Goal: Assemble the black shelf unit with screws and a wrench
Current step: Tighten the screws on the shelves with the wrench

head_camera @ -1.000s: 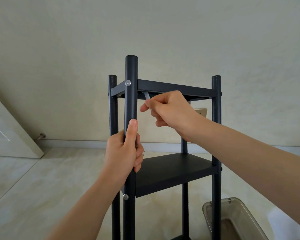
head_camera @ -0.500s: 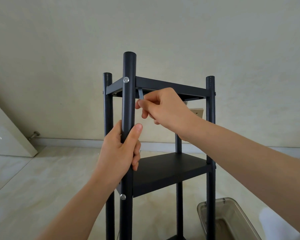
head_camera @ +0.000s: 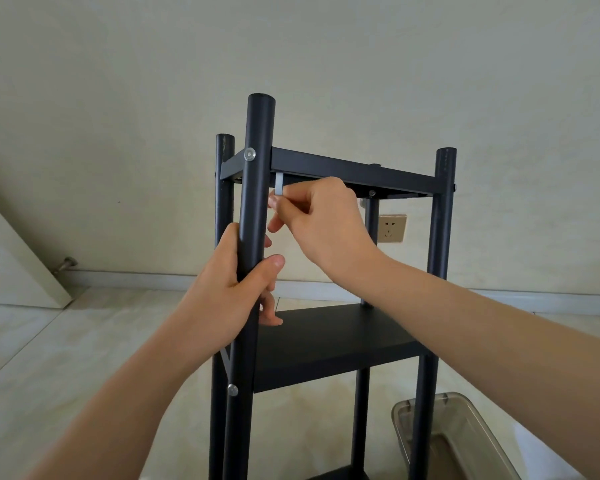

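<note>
While we are pinching wrench (head_camera: pixel 279 184) in right hand (head_camera: pixel 321 221), left hand (head_camera: pixel 238 289) gripping post (head_camera: pixel 255 202): wrench slipping, screw stripping, shelf (head_camera: pixel 354 169) twisting.

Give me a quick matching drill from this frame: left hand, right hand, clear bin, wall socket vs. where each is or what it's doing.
Things:
1. left hand
2. right hand
3. clear bin
4. wall socket

States/places:
A. on the wall behind the shelf unit
B. pinches the silver wrench under the top shelf
C. on the floor, lower right
D. grips the front post

Pairs: 1-D, 2-B, 3-C, 4-A
</note>
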